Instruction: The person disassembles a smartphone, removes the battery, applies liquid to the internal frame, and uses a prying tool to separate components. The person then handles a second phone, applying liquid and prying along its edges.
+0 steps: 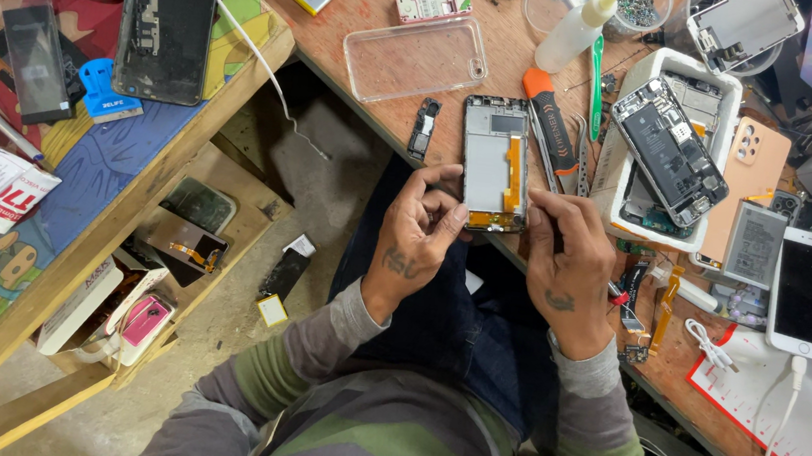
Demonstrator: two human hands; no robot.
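Both hands met at the near end of the phone frame, which lay flat at the near edge of the bench. Left hand had thumb and fingers curled together, pinched at the frame's near-left corner; whether they clamped something small there I could not tell. Right hand was closed round a thin dark tool, tip aimed at the near-right corner by the orange flex strip.

Judged: fine work at that bottom edge. Best done with the left hand bracing the frame so it did not slide off the edge, the tool kept shallow, light force only, clear of the strip.

Just right of the frame lay an orange-handled screwdriver and tweezers. Further right, a white tray held an opened phone. A clear case lay farther off, a white phone far right, and a black screen on the left bench.
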